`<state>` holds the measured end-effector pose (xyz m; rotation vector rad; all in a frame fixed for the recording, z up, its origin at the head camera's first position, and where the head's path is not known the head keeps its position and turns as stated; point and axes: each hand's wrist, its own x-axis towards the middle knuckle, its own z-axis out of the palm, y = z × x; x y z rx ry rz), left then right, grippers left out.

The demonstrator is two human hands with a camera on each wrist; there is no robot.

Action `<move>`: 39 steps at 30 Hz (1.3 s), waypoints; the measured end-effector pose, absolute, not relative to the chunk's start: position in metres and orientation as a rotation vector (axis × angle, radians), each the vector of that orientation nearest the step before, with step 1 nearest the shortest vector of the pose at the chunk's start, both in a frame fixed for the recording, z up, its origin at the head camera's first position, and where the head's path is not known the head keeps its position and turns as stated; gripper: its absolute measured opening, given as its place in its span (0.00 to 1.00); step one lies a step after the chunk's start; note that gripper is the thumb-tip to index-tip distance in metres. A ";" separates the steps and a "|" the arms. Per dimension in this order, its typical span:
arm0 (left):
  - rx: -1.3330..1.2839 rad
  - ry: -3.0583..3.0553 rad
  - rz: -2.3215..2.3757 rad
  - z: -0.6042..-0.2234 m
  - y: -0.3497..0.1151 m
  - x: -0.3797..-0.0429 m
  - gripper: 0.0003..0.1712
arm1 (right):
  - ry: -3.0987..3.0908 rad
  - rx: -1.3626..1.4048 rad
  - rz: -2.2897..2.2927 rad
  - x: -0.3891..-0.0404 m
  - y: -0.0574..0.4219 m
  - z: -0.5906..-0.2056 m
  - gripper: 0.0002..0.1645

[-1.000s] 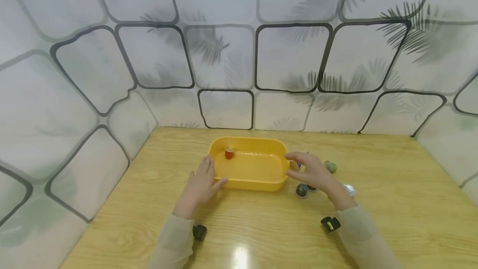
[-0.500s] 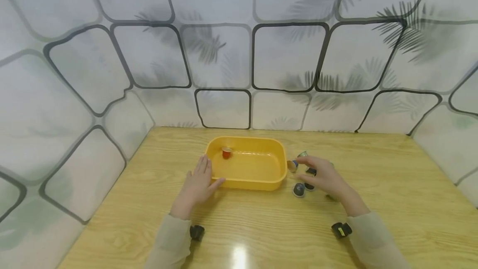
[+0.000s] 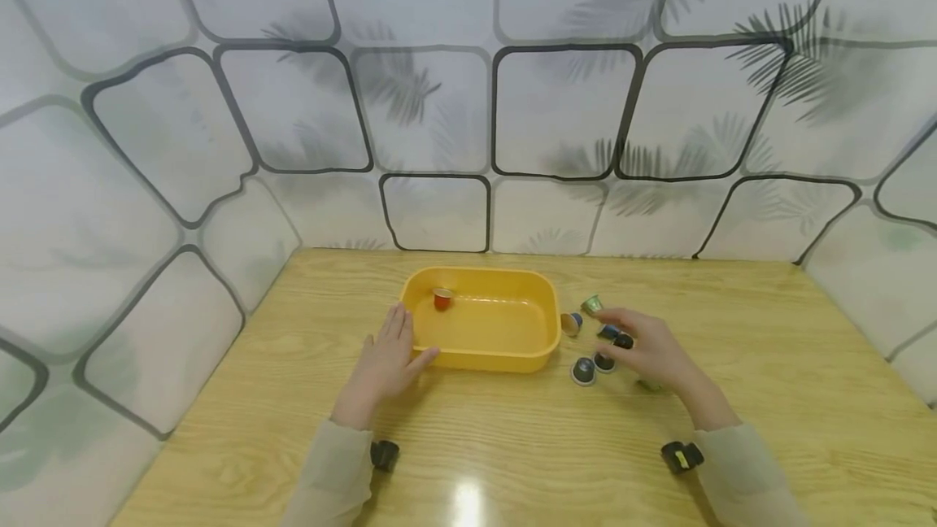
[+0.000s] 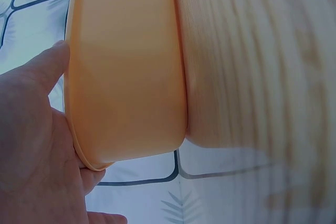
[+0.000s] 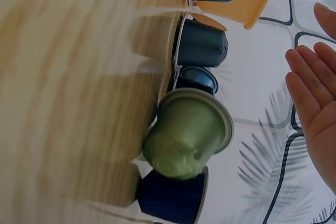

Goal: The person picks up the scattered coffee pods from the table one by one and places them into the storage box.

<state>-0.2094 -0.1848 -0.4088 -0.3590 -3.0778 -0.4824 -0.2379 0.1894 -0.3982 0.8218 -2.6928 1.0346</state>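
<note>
A yellow plastic tray (image 3: 476, 362) stands on the table with a red coffee capsule (image 3: 442, 299) in its back left part. My left hand (image 3: 382, 364) rests against the tray's left end, fingers straight along the rim and thumb at the front edge. Over loose coffee capsules right of the tray hovers my right hand (image 3: 651, 352), its fingers apart and holding nothing. Near it lie a dark grey capsule (image 3: 583, 371), a black capsule (image 3: 603, 362) and a pale green capsule (image 3: 591, 305). In the right wrist view, another green capsule (image 5: 186, 132) appears closest.
A blue capsule with a tan lid (image 3: 570, 324) touches or nearly touches the tray's right end. The wooden table (image 3: 498, 437) reaches back to a patterned wall covering (image 3: 439, 214). My right hand partly hides some capsules.
My right hand has drawn back to the right, away from the tray's right end, uncovering several capsules. The left hand stays on the tray. The head view has shifted slightly.
</note>
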 end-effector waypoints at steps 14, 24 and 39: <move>-0.362 -3.084 -0.496 -0.410 -0.185 -0.209 0.45 | -2.699 0.761 0.993 -0.229 0.208 -0.394 0.27; -0.366 -3.070 -0.502 -0.410 -0.186 -0.208 0.45 | -2.656 0.747 0.934 -0.225 0.222 -0.393 0.25; -0.390 -3.061 -0.495 -0.407 -0.185 -0.208 0.45 | -2.650 0.713 0.897 -0.222 0.240 -0.394 0.25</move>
